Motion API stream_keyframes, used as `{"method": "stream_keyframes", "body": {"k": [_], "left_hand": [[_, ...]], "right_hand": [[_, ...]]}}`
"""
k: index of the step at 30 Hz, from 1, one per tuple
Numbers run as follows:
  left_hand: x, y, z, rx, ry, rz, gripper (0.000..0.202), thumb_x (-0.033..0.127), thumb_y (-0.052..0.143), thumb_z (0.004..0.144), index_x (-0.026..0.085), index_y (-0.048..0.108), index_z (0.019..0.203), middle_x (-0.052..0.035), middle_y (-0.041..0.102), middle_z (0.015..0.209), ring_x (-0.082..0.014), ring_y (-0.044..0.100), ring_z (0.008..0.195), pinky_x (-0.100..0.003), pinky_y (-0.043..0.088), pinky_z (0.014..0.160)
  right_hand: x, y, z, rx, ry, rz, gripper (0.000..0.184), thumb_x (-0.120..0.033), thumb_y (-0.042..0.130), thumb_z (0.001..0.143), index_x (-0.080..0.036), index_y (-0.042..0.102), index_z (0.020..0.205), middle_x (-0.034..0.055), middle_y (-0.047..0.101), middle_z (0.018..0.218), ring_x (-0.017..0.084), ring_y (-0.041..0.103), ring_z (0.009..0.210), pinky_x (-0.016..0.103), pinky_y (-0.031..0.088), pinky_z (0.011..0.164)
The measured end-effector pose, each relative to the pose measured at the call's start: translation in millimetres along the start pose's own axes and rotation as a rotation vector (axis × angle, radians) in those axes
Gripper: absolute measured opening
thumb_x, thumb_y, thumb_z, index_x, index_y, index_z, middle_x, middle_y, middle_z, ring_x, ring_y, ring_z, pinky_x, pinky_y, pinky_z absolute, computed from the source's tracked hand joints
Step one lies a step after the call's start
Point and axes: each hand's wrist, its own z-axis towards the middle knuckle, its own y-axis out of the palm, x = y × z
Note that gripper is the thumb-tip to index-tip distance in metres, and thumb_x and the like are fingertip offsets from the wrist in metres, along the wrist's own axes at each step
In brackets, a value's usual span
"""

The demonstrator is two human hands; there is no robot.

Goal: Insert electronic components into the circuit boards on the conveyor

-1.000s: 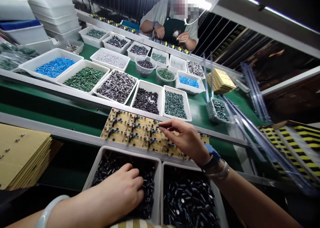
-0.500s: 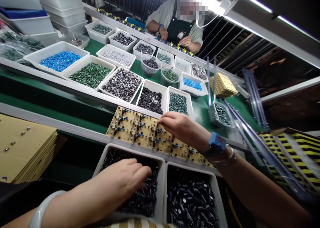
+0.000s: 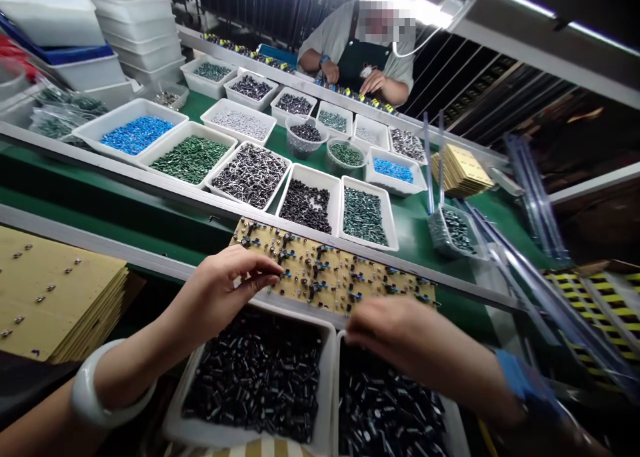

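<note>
A yellow circuit board [image 3: 300,270] packed with small black, blue and silver components lies along the front rail. Over its left part, my left hand [image 3: 227,287] has thumb and forefinger pinched together at the board's surface; whatever is between the fingertips is too small to make out. My right hand [image 3: 395,330], smeared by motion, hangs over the far end of the right bin of black capacitors [image 3: 390,403], just below the board's near edge. Its fingers are blurred. Beside that bin stands the left bin of black capacitors [image 3: 255,377], below my left hand.
White trays of green parts [image 3: 190,157], blue parts [image 3: 135,133] and black parts [image 3: 307,203] line the green bench. Stacked yellow boards [image 3: 55,290] lie at left. Clear plastic tubes [image 3: 530,277] slant at right. Opposite, a person [image 3: 355,57] works at another line.
My left hand has risen from the left bin to the board. My right hand has left the board, coming down toward the right bin. The view has shifted slightly.
</note>
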Motion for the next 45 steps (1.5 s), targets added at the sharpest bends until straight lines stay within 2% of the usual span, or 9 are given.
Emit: {"method": "stream_keyframes", "body": {"k": [2,5,11,16,19,24,36,42,45], "left_hand": [[-4,-0.1,5,-0.002,-0.024,0.000,0.013,0.020,0.071,0.094,0.026,0.077,0.104,-0.0006,0.075,0.098,-0.0176,0.067,0.092,-0.028,0.051,0.083],[-5,3.8,18,-0.010,-0.017,0.025,0.014,0.019,0.074,0.090,0.026,0.079,0.101,-0.0002,0.075,0.093,-0.0176,0.067,0.089,-0.029,0.051,0.082],[1,19.3,56,-0.039,0.154,0.246,0.009,0.021,0.073,0.092,0.024,0.079,0.098,-0.0019,0.078,0.091,-0.0202,0.066,0.089,-0.033,0.048,0.082],[3,36.3,83,-0.045,0.174,0.644,0.010,0.023,0.072,0.094,0.030,0.079,0.092,0.0010,0.078,0.096,-0.0238,0.064,0.096,-0.045,0.033,0.096],[3,42.9,91,-0.093,0.176,0.742,0.012,0.022,0.070,0.094,0.027,0.079,0.088,-0.0013,0.076,0.095,-0.0264,0.059,0.098,-0.047,0.030,0.098],[-2,45.1,96,-0.130,0.227,0.810,0.018,0.022,0.062,0.097,0.026,0.078,0.088,-0.0038,0.073,0.096,-0.0276,0.055,0.098,-0.050,0.029,0.100],[-4,44.6,96,-0.151,0.320,0.890,0.019,0.013,0.063,0.094,0.024,0.076,0.086,-0.0033,0.072,0.093,-0.0276,0.056,0.098,-0.055,0.026,0.103],[3,48.5,92,-0.097,0.359,0.926,0.019,0.019,0.068,0.096,0.026,0.078,0.081,-0.0007,0.072,0.082,-0.0269,0.058,0.097,-0.058,0.019,0.108],[16,46.8,85,-0.049,0.391,0.921,0.013,0.020,0.067,0.097,0.027,0.078,0.101,-0.0025,0.074,0.095,-0.0267,0.059,0.097,-0.056,0.022,0.107]], "right_hand": [[-13,23,-22,-0.207,-0.016,-0.001,0.019,-0.025,0.083,0.081,-0.022,0.065,0.078,-0.0025,0.069,0.072,0.017,0.066,0.060,0.029,0.045,0.056],[-30,55,-40,-0.273,0.065,-0.011,0.030,-0.029,0.093,0.069,-0.019,0.067,0.081,0.0015,0.071,0.081,0.022,0.069,0.069,0.031,0.047,0.058],[-31,78,-47,-0.230,0.039,0.085,0.019,-0.031,0.082,0.085,-0.019,0.067,0.082,0.0008,0.070,0.083,0.018,0.067,0.070,0.029,0.045,0.061],[-23,80,-51,-0.151,-0.024,0.069,0.029,-0.043,0.079,0.086,-0.019,0.065,0.080,-0.0001,0.068,0.078,0.018,0.065,0.067,0.031,0.041,0.058],[-21,77,-52,-0.050,0.006,0.089,0.034,-0.049,0.078,0.085,-0.019,0.064,0.079,0.0004,0.068,0.079,0.017,0.063,0.066,0.030,0.040,0.057],[-17,74,-54,0.048,0.046,0.167,0.027,-0.042,0.079,0.086,-0.019,0.066,0.083,0.0009,0.068,0.085,0.017,0.064,0.070,0.028,0.042,0.060],[-16,75,-51,0.060,0.095,0.320,0.013,-0.029,0.068,0.097,-0.018,0.063,0.093,0.0009,0.071,0.085,0.018,0.067,0.074,0.028,0.047,0.067],[-16,69,-56,0.261,0.183,0.531,0.010,-0.026,0.061,0.101,-0.021,0.067,0.108,0.0027,0.073,0.100,0.018,0.069,0.091,0.028,0.052,0.081],[-11,60,-58,0.383,0.288,0.694,0.017,-0.029,0.061,0.101,-0.027,0.069,0.116,0.0015,0.074,0.106,0.017,0.069,0.098,0.027,0.052,0.088]]}}
